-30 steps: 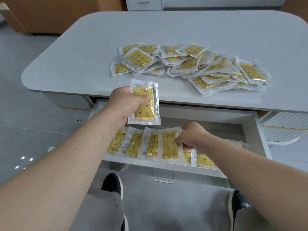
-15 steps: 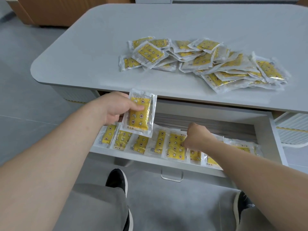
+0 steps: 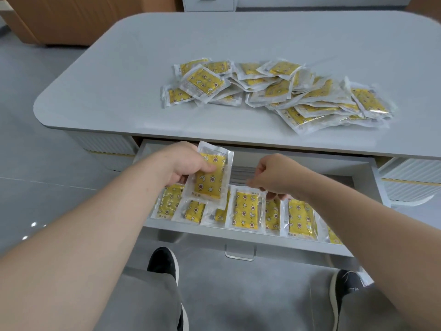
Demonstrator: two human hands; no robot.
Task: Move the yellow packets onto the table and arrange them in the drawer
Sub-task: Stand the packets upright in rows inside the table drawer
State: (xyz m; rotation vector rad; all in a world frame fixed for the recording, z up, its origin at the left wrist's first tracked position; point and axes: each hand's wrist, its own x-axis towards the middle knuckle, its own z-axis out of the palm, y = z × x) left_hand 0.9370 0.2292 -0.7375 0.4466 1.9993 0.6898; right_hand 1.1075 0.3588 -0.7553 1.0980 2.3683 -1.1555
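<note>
Yellow star-print packet (image 3: 212,185) in a clear wrapper: held just above the left part of the open drawer (image 3: 238,238), not yet laid down. Its long axis runs near-far, with the top leaning slightly to the right.

Grip: the left hand (image 3: 183,163) is clamped on the packet's far-left edge, thumb across the printed face. From that grip the packet extends right and near, so its free near end hangs over the row (image 3: 245,211).

Row: packets are laid flat along the near side of the drawer, overlapped left to right, long axes also near-far. The held packet is therefore already nearly aligned with them. It covers the second and third packets from the left; whether a gap lies beneath it cannot be seen.

Right hand (image 3: 279,175): just right of the held packet, apart from it, fingers curled with the tips pointing down at the far edge of the row's middle. Whether anything is pinched there cannot be told.

Pile (image 3: 281,91): many loose packets left on the table (image 3: 119,87), far of the drawer and well apart from both hands.

Judgement: placing is the step in hand. The left hand is the nearer one, and a short lowering with little turning should suffice.
</note>
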